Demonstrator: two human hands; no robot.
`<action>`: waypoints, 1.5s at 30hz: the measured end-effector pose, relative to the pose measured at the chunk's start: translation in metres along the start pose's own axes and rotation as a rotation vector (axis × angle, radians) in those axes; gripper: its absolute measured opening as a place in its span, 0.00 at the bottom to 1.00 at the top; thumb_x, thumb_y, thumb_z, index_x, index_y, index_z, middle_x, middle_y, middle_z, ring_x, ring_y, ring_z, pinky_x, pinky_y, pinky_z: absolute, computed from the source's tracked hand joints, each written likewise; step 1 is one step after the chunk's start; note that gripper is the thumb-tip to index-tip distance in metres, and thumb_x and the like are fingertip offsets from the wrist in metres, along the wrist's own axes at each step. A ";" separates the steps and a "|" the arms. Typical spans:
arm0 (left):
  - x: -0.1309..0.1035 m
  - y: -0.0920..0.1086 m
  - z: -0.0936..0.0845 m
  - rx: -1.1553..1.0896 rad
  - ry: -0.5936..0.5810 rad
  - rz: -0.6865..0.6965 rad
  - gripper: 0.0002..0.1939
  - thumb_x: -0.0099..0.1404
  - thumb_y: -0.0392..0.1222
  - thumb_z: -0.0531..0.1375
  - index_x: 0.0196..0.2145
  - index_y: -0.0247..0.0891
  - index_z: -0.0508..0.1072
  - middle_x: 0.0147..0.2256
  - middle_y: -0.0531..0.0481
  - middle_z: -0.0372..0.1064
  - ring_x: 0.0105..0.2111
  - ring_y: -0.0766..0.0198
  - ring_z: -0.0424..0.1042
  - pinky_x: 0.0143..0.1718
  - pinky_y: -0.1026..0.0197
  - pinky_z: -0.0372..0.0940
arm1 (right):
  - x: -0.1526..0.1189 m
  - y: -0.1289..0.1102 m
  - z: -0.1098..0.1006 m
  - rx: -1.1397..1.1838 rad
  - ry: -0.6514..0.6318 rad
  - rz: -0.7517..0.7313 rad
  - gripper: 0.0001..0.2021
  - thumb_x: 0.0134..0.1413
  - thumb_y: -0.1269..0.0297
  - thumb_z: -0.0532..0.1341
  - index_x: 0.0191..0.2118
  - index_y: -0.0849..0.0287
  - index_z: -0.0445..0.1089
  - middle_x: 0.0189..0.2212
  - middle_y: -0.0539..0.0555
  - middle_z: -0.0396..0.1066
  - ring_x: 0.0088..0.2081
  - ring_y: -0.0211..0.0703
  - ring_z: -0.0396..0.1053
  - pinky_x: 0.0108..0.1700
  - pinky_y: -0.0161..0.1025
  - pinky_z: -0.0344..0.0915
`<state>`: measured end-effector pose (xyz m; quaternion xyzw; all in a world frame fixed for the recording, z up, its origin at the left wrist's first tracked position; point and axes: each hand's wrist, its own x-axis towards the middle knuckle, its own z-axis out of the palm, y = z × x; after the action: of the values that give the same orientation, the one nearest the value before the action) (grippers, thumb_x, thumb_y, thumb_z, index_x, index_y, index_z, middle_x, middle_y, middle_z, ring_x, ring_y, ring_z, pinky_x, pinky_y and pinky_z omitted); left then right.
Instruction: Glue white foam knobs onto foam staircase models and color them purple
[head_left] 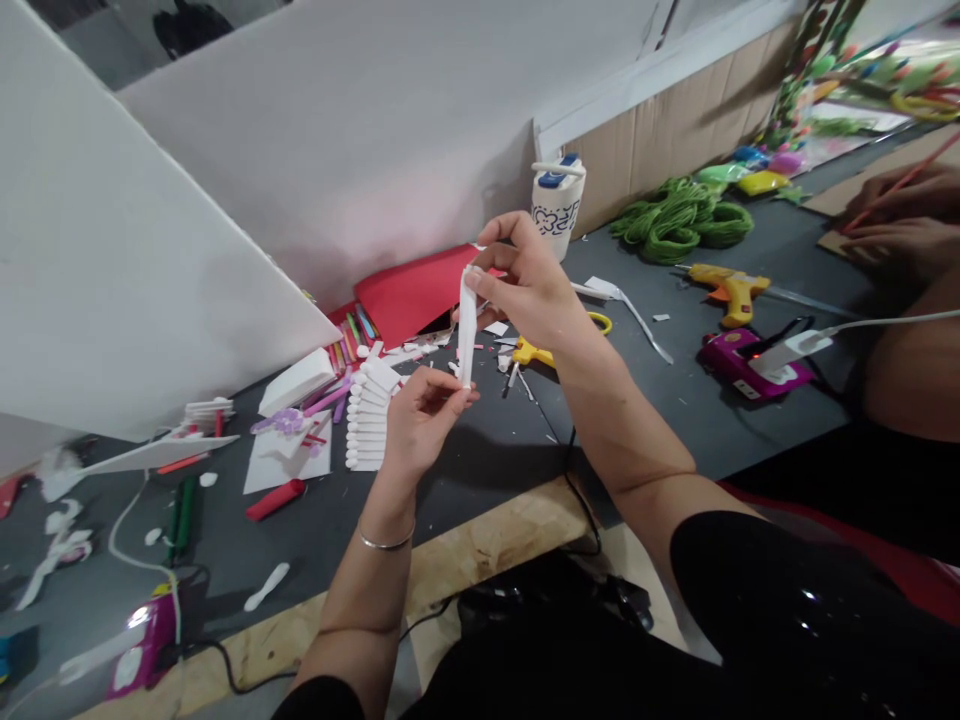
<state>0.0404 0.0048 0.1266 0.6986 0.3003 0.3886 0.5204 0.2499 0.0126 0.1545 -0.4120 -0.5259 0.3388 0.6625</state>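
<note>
A narrow white strip (466,330) is held upright above the dark table, between my two hands. My left hand (424,420) pinches its lower end, and my right hand (521,275) grips its upper end between thumb and fingers. Just left of the strip lies a row of white sticks with rounded ends (365,425). Behind it is a red sheet (416,295). Yellow-handled scissors (534,352) lie under my right wrist, among small white scraps.
A white cup (556,210) stands at the back. To the right are green cord (675,220), a yellow glue gun (731,290) and a purple power block (754,365). Another person's hands (907,215) hold a red pencil at far right. A red roll (275,499) lies left.
</note>
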 end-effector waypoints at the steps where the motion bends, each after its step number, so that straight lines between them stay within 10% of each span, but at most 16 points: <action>1: 0.000 0.001 0.000 0.007 -0.002 0.008 0.13 0.62 0.50 0.72 0.33 0.41 0.76 0.32 0.51 0.82 0.33 0.63 0.85 0.37 0.63 0.81 | -0.001 -0.001 0.000 0.005 -0.011 0.006 0.23 0.61 0.51 0.68 0.56 0.41 0.59 0.38 0.47 0.73 0.34 0.42 0.79 0.29 0.39 0.82; 45: -0.002 -0.001 0.000 -0.013 -0.009 0.076 0.10 0.65 0.48 0.71 0.35 0.40 0.81 0.35 0.49 0.83 0.34 0.64 0.85 0.39 0.66 0.80 | -0.009 -0.012 0.007 -0.012 -0.056 0.005 0.18 0.64 0.55 0.67 0.53 0.46 0.61 0.36 0.44 0.68 0.33 0.35 0.76 0.28 0.30 0.75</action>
<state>0.0388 0.0034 0.1251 0.7078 0.2687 0.4071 0.5110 0.2412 0.0012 0.1622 -0.4077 -0.5454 0.3487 0.6440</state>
